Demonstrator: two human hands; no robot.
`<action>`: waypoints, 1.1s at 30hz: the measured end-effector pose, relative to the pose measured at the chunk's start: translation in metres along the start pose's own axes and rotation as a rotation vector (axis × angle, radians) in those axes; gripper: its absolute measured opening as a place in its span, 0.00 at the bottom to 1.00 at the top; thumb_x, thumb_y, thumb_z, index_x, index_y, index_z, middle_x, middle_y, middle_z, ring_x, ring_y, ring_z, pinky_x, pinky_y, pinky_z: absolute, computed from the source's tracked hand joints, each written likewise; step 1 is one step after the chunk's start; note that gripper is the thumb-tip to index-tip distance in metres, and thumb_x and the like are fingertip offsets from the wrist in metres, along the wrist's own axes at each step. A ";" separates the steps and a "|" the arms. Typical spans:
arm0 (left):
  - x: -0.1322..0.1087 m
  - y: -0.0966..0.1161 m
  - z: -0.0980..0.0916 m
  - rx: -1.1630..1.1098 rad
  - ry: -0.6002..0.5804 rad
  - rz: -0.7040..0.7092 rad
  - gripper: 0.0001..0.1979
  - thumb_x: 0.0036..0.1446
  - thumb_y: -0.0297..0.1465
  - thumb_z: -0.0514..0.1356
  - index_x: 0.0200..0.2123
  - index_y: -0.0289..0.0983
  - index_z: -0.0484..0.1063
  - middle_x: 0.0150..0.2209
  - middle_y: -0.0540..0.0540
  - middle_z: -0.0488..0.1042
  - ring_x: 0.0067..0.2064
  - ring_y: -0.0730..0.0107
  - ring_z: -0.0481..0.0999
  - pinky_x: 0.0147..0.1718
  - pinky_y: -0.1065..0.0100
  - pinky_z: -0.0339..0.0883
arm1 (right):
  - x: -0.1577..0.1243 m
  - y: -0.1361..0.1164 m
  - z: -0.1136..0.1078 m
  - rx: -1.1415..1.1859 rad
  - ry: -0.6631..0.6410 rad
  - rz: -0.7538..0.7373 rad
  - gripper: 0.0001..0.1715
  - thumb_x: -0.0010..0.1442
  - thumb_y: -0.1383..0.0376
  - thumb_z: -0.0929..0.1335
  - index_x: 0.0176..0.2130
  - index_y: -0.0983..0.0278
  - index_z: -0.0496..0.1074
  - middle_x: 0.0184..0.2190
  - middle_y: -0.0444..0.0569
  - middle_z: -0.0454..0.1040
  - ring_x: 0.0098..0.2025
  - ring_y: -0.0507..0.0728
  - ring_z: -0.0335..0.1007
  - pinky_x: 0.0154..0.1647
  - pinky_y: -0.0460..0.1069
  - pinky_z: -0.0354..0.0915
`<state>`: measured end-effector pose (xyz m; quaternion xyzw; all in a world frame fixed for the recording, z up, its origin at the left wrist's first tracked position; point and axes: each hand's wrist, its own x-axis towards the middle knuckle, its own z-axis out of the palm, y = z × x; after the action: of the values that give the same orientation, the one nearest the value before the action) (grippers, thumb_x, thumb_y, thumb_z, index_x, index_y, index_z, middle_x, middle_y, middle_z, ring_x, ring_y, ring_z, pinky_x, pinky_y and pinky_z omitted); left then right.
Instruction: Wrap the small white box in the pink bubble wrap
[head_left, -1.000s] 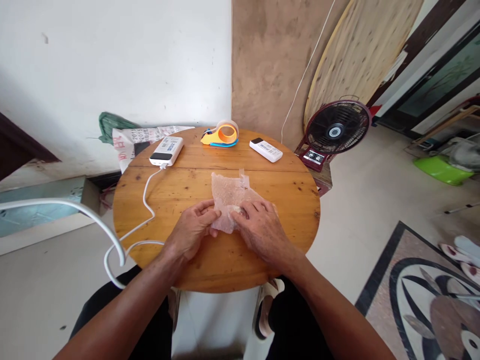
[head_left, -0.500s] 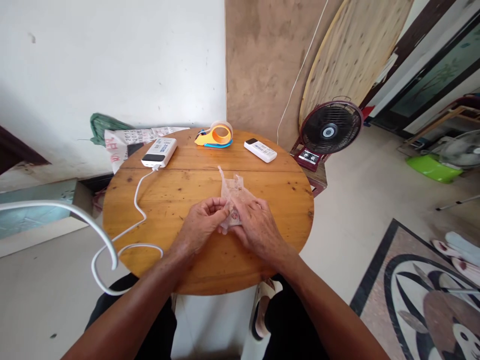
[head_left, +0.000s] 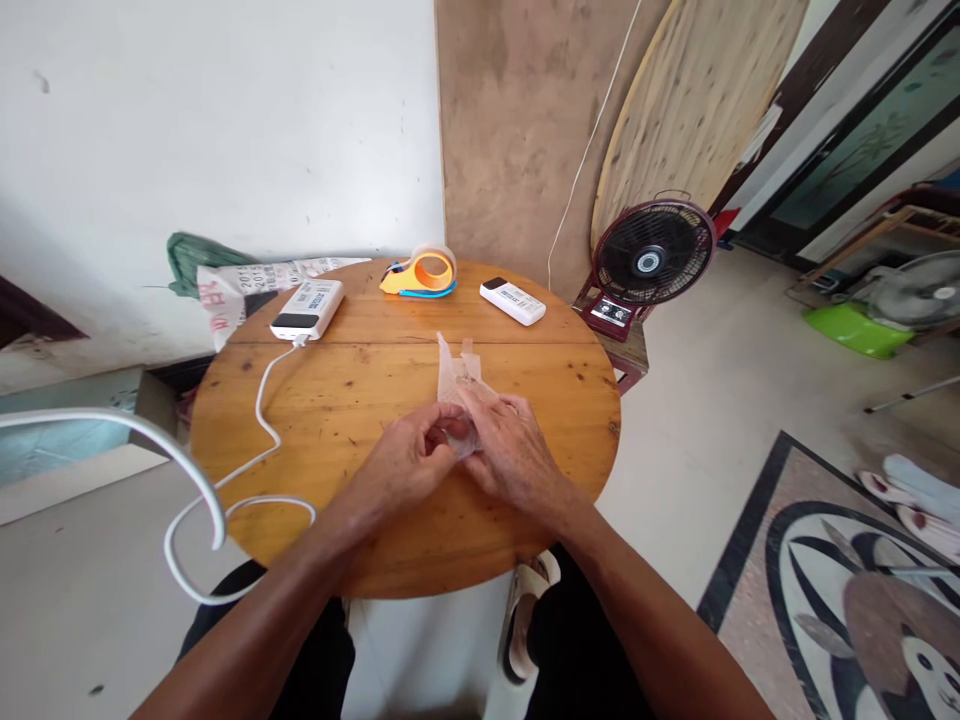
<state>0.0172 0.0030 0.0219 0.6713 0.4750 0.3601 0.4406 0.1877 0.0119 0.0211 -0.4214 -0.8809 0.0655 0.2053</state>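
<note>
A small piece of clear bubble wrap [head_left: 457, 375] sits at the middle of the round wooden table [head_left: 337, 400], folded up narrow with its far end sticking out past my fingers. My left hand [head_left: 409, 460] pinches its near left edge with curled fingers. My right hand [head_left: 510, 450] covers and grips the right side of the wrap. What lies inside the wrap is hidden by my fingers.
At the table's far side lie a white power bank [head_left: 309, 308] with a white cable [head_left: 262, 420] trailing off the left edge, an orange tape dispenser [head_left: 420, 274] and a white remote [head_left: 513, 301]. A dark red fan [head_left: 649, 262] stands to the right on the floor.
The bubble wrap lay spread flat a second ago; it is now folded into a narrow bundle between both hands. My view has shifted slightly right.
</note>
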 end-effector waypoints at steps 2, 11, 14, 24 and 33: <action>-0.002 -0.002 0.003 0.169 0.047 0.023 0.14 0.50 0.26 0.55 0.41 0.37 0.72 0.35 0.48 0.77 0.28 0.73 0.70 0.29 0.70 0.64 | -0.003 0.005 -0.010 0.018 -0.046 -0.009 0.38 0.55 0.69 0.67 0.62 0.67 0.55 0.52 0.57 0.71 0.53 0.62 0.65 0.56 0.57 0.56; 0.004 -0.014 0.012 0.536 0.044 0.285 0.08 0.57 0.27 0.54 0.36 0.38 0.73 0.34 0.47 0.72 0.33 0.69 0.70 0.32 0.70 0.63 | -0.026 0.033 -0.041 0.167 0.087 0.269 0.06 0.60 0.69 0.65 0.37 0.62 0.73 0.37 0.48 0.76 0.40 0.56 0.71 0.44 0.52 0.63; 0.006 -0.013 0.012 0.567 0.037 0.328 0.09 0.58 0.26 0.54 0.36 0.38 0.74 0.35 0.46 0.72 0.34 0.69 0.71 0.32 0.69 0.63 | -0.030 0.042 -0.032 0.196 0.099 0.346 0.04 0.59 0.67 0.66 0.35 0.62 0.72 0.36 0.47 0.74 0.36 0.54 0.69 0.37 0.49 0.63; 0.009 -0.010 0.010 0.723 0.109 0.585 0.09 0.58 0.24 0.55 0.35 0.36 0.76 0.41 0.41 0.71 0.42 0.62 0.69 0.40 0.63 0.67 | -0.026 0.057 -0.015 0.257 -0.019 0.527 0.11 0.59 0.59 0.67 0.38 0.64 0.72 0.29 0.44 0.74 0.30 0.52 0.67 0.32 0.47 0.57; 0.008 -0.012 0.010 0.669 0.083 0.605 0.09 0.57 0.21 0.56 0.36 0.35 0.75 0.42 0.41 0.73 0.44 0.60 0.69 0.43 0.59 0.67 | -0.015 0.045 -0.010 0.172 -0.074 0.499 0.12 0.58 0.63 0.66 0.24 0.64 0.66 0.21 0.41 0.67 0.24 0.49 0.57 0.26 0.46 0.47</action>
<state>0.0248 0.0100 0.0071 0.8703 0.3651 0.3260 0.0551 0.2323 0.0277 0.0124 -0.6039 -0.7478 0.2039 0.1856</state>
